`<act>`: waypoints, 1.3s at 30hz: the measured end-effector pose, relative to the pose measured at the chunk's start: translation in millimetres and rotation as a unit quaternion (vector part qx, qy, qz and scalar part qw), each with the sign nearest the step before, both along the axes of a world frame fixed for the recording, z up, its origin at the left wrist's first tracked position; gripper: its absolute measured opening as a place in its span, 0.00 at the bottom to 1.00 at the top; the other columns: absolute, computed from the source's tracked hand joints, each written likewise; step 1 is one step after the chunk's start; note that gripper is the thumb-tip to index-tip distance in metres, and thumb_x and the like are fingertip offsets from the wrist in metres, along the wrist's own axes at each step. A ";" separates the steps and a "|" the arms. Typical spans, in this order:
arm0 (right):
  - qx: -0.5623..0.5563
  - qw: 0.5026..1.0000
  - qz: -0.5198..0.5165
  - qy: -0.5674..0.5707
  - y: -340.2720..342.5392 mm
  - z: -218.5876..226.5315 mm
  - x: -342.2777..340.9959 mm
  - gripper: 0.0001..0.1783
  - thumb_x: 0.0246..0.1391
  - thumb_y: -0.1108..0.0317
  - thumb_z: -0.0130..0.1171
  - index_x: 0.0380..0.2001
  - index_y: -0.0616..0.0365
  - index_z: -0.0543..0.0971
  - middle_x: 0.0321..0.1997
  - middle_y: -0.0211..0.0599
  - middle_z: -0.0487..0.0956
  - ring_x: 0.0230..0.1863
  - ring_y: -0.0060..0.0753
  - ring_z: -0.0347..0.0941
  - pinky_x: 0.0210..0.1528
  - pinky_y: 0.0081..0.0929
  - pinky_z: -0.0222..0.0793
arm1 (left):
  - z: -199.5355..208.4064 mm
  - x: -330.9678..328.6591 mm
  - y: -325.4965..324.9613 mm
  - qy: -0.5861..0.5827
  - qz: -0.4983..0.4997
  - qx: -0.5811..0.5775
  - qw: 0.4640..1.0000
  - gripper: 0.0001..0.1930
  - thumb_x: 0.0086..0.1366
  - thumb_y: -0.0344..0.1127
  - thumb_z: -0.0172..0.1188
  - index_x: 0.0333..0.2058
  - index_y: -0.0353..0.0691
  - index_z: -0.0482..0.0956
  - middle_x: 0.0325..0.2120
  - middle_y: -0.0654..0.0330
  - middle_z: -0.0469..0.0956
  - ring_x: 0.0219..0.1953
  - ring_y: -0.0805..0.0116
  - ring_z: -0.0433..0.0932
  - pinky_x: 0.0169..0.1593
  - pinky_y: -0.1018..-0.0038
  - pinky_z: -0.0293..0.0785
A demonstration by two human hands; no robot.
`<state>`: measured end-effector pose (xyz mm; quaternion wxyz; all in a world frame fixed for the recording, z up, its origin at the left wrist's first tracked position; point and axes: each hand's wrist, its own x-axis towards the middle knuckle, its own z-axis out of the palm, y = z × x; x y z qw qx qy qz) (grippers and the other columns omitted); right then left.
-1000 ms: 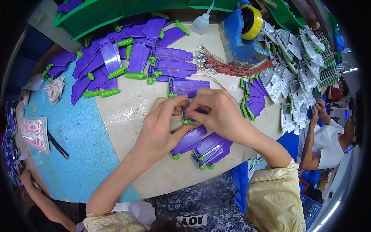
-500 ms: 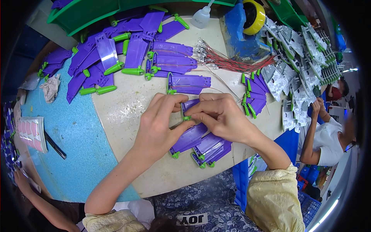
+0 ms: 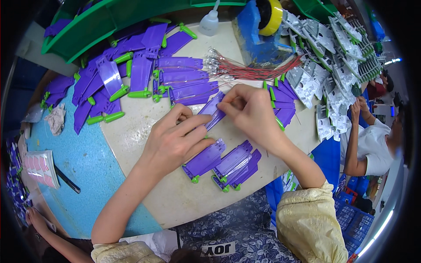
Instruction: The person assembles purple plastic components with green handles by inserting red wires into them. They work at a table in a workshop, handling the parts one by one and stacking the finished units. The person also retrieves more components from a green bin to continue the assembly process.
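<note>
A purple plastic wing-shaped panel (image 3: 213, 111) lies slanted between my two hands. My left hand (image 3: 173, 136) is closed on its lower end, and the fingers cover that end. At the upper right edge of the panel, my right hand (image 3: 253, 113) pinches with thumb and fingers; whether a thin wire is in that pinch cannot be made out. Just below the hands lie a purple panel with a green tip (image 3: 205, 159) and a small overlapping group of panels (image 3: 237, 163). Beyond my left hand, another panel (image 3: 193, 93) bears a thin wire along its length.
A heap of purple panels (image 3: 142, 72) lies at the back left by a green bin (image 3: 94, 28). Red and black wires (image 3: 258, 70) lie behind a blue tape dispenser (image 3: 258, 37). Grey parts (image 3: 335, 74) pile up at right. A squeeze bottle (image 3: 209, 24) stands at back.
My right hand has moved away from my left, toward the panel's far end, baring more of the panel. The wired panel beyond now sits closer to its row. The whole view has shifted slightly.
</note>
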<state>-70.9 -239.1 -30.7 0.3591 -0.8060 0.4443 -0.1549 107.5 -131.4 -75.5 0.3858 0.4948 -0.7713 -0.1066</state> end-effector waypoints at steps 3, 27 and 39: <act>-0.241 0.963 0.073 -0.098 -10.3 5.1 -11.6 0.08 0.53 0.73 0.68 0.33 0.67 0.82 0.23 0.33 0.77 0.25 0.16 0.71 0.28 0.23 0.67 | 7.4 -0.6 -4.5 -0.026 -0.004 0.020 0.999 0.15 0.46 0.36 0.76 0.27 0.35 0.80 0.45 0.60 0.84 0.38 0.58 0.75 0.38 0.68 0.76; 0.267 0.938 0.119 -0.185 27.4 -3.0 -28.4 0.16 0.64 0.67 0.60 0.53 0.57 0.83 0.26 0.30 0.78 0.23 0.15 0.66 0.24 0.23 0.63 | 5.9 -5.1 -2.3 0.082 0.046 0.075 0.993 0.36 0.49 0.33 0.75 0.57 0.37 0.72 0.44 0.56 0.82 0.42 0.56 0.77 0.47 0.63 0.75; -0.274 0.953 0.029 -0.123 -29.5 -0.9 12.5 0.07 0.54 0.73 0.62 0.34 0.64 0.84 0.27 0.48 0.76 0.26 0.49 0.77 0.30 0.42 0.72 | 2.5 -18.5 11.9 0.003 0.119 0.077 0.990 0.17 0.48 0.27 0.71 0.41 0.39 0.84 0.41 0.53 0.73 0.42 0.57 0.73 0.43 0.64 0.72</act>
